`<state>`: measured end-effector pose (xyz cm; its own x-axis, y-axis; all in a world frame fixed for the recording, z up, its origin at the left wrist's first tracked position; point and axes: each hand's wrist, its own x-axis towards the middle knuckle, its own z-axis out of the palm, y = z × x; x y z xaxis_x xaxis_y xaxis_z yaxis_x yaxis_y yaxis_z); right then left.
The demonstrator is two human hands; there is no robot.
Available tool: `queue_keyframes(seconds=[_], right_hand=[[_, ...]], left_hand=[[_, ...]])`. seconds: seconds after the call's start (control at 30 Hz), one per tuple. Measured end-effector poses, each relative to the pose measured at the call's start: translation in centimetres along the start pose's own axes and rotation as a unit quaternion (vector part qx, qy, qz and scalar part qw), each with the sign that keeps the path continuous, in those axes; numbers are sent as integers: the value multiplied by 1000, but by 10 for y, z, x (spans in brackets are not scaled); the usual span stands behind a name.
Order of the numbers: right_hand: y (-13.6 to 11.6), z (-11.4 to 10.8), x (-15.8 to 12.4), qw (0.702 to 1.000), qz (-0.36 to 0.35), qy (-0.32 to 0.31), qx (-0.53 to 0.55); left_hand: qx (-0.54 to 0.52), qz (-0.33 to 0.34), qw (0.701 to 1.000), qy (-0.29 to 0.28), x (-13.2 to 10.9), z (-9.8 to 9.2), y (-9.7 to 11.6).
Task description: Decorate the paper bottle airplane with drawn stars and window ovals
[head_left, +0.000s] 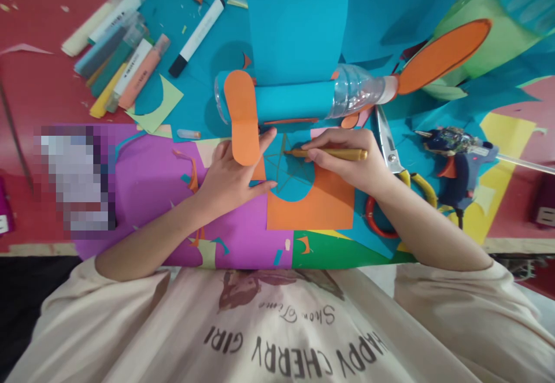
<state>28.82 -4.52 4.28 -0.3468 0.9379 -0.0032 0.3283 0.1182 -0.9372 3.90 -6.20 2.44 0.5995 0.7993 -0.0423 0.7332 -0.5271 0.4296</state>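
My right hand (353, 155) is closed round a gold marker (342, 153). The marker's tip touches blue paper (297, 189), where thin gold lines form a star. My left hand (232, 175) lies flat beside the star, index finger and thumb spread apart, pressing on the paper. Orange paper (332, 207) with a curved edge borders the blue. Just beyond my hands lies a clear plastic bottle (355, 91) wrapped in blue paper, with an orange rounded strip (245, 134) at its base, partly over my left hand. An orange oval blade (446, 56) sits at its cap.
Scissors (391, 157) with red and yellow handles lie right of my right hand. Beyond them is a blue glue gun (463, 175). Several markers (125, 54) lie at the upper left, with a black-capped marker (197, 36) apart. Paper scraps cover purple paper (151, 181).
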Motion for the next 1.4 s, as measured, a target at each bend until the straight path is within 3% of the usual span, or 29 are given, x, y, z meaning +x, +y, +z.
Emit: queue_keyframes(seconds=[0.33,0.73,1.17,1.4], right_hand=[[4,2,2,996,5,70,54],[2,2,0,999,11,42,1],[2,2,0,999,20,18,24],[2,2,2,997,15,56,56]], left_hand=[[0,2,1000,0,0,-1,1],[-2,-3,1000,-9,0,-1,1],[10,10,1000,6,-1,0,0],[16,15,1000,15,-2,1,-1]])
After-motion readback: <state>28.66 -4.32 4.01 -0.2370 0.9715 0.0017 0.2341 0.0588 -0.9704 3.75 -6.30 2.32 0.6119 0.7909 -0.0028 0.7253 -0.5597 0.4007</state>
